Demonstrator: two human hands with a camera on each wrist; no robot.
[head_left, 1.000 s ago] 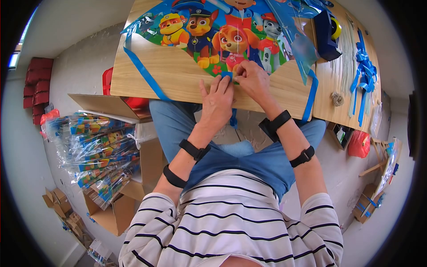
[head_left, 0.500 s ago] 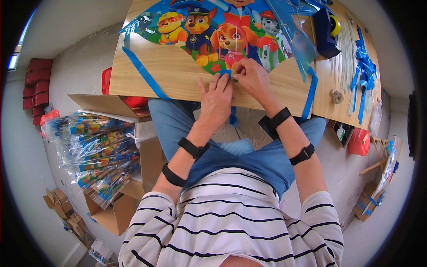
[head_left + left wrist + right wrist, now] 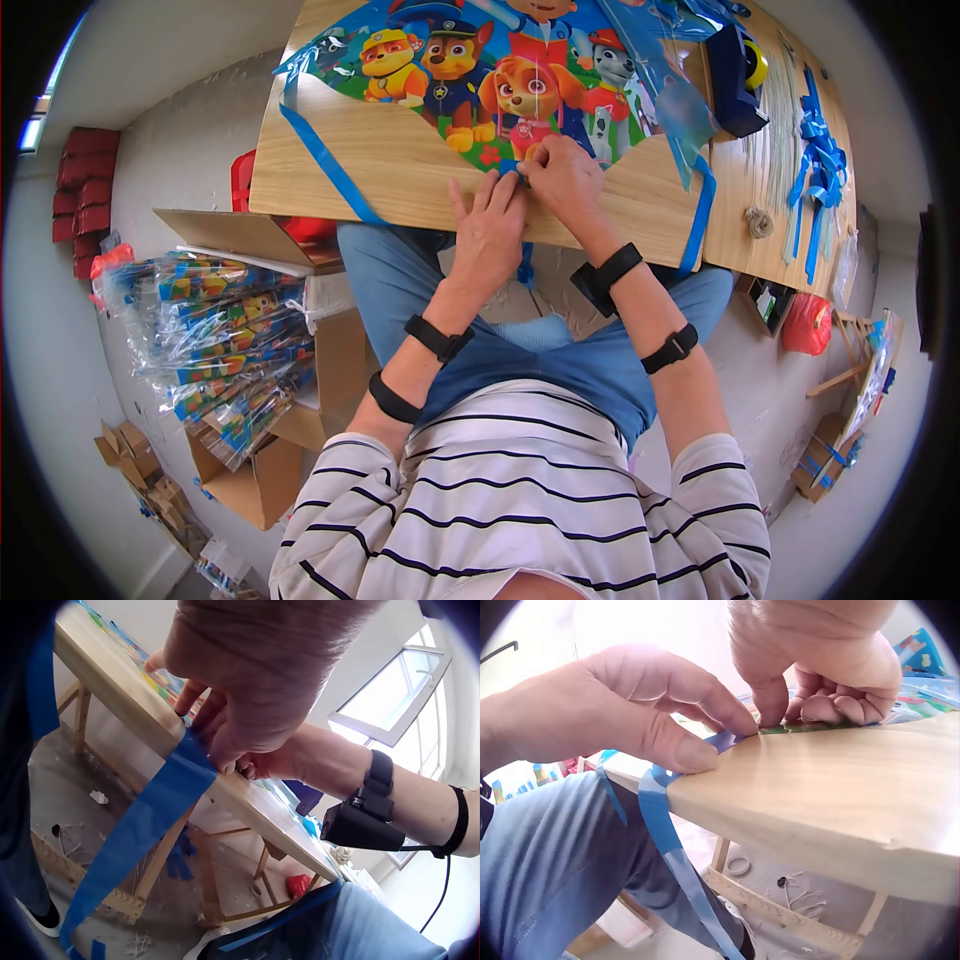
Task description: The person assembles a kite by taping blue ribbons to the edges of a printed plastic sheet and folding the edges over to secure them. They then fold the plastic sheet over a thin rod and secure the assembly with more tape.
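A kite sheet printed with cartoon puppies lies on the wooden table, its lower tip under my hands. A blue ribbon runs from that tip over the table edge and hangs down. My left hand presses the ribbon with extended fingers; its thumb lies by the table edge in the right wrist view. Just right of it, my right hand has bent fingers, their tips right at the sheet's lower tip. I cannot tell whether those fingertips grip anything.
Blue side ribbons hang from the sheet's corners. A tape dispenser stands at right, near thin rods, a twine ball and a bunch of blue ribbons. Left of my legs, plastic-wrapped kites lie over a cardboard box.
My right fingertips have moved slightly left over the blue ribbon's end, close beside the left fingers. My left hand still presses at the same spot.
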